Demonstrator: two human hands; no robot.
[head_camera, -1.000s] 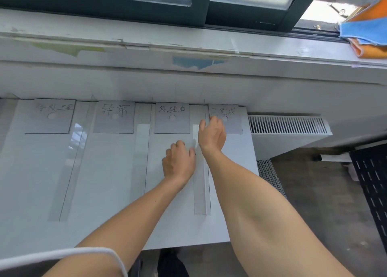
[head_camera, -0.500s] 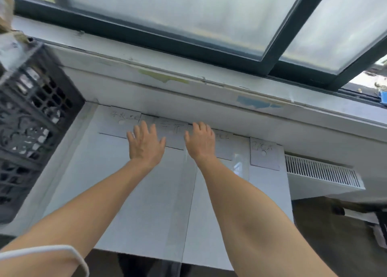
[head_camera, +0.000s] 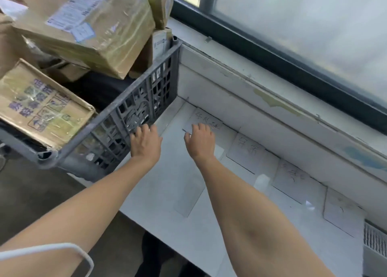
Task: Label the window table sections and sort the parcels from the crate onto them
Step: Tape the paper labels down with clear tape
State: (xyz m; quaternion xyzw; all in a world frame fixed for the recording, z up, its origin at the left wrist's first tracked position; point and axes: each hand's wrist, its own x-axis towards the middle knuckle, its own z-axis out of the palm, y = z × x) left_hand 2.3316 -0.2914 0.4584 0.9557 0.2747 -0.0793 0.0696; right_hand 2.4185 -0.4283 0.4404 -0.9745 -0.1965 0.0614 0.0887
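A dark grey plastic crate [head_camera: 117, 117] stands at the left end of the white window table [head_camera: 167, 184]. It holds several taped cardboard parcels: a large one [head_camera: 88, 23] on top and a flatter one with purple print [head_camera: 39, 105] at the near left. Several white paper labels lie along the table's back edge; the leftmost [head_camera: 211, 119] and the second [head_camera: 247, 149] carry handwriting. My left hand [head_camera: 144, 143] reaches out with relaxed fingers near the crate's side wall, holding nothing. My right hand [head_camera: 200, 141] hovers open over the leftmost label, partly hiding it.
A white sill and a dark-framed window [head_camera: 293, 53] run behind the table. A white radiator grille [head_camera: 374, 241] sits past the table's right end. Clear strips of tape [head_camera: 188, 197] divide the table surface. Dark floor lies below the crate at the left.
My view has swung left from the right-hand labels to the crate. Both hands have moved left along the table, from the right sections to the leftmost label and the crate's side.
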